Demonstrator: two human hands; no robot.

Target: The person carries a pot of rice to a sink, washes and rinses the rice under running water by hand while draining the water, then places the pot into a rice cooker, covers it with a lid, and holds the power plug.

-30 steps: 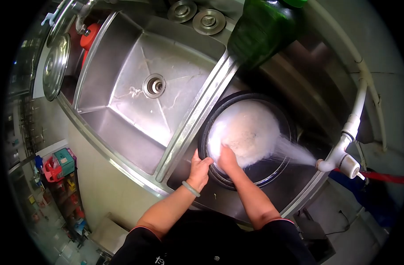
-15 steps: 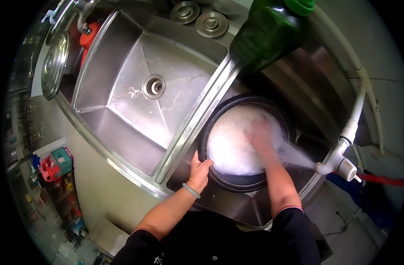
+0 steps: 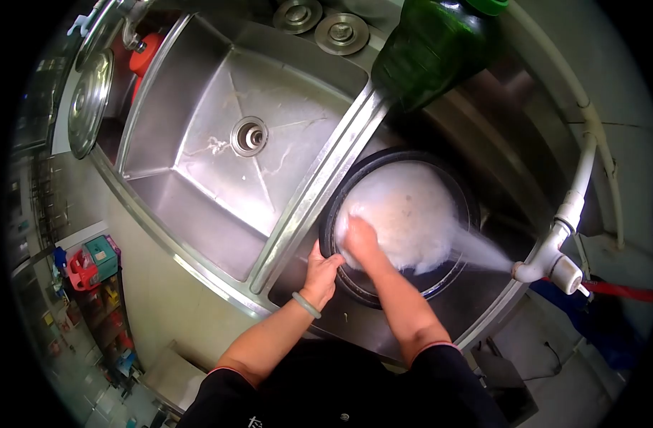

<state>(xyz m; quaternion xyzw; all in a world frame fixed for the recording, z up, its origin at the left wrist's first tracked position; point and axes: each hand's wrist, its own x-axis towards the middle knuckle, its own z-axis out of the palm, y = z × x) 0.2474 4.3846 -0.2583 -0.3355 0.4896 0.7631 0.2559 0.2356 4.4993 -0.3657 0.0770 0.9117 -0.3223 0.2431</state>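
Note:
A round, dark pot (image 3: 471, 203) stands in the right sink basin, filled with cloudy white, frothy water (image 3: 405, 207). My left hand (image 3: 321, 273) grips its near-left rim, thumb on top and fingers down the outer side. A pale bangle circles that wrist. Inside the pot, my right hand (image 3: 360, 239) dips into the white water against the left wall, close to my left hand. Froth and blur hide its fingers, so what they hold, if anything, does not show. From the right, a white tap (image 3: 548, 267) sprays water into the pot.
A steel sink basin (image 3: 219, 207) with a drain (image 3: 249, 136) lies to the left, beyond a metal divider (image 3: 319, 178). A large green bottle (image 3: 441, 53) stands behind the pot. Two round metal stoppers (image 3: 342, 33) rest at the back. Pipes (image 3: 587, 164) run along the right.
My right hand has moved left and nearer across the pot, from the middle of the water to the left wall. My left hand keeps its hold on the rim, and water still sprays.

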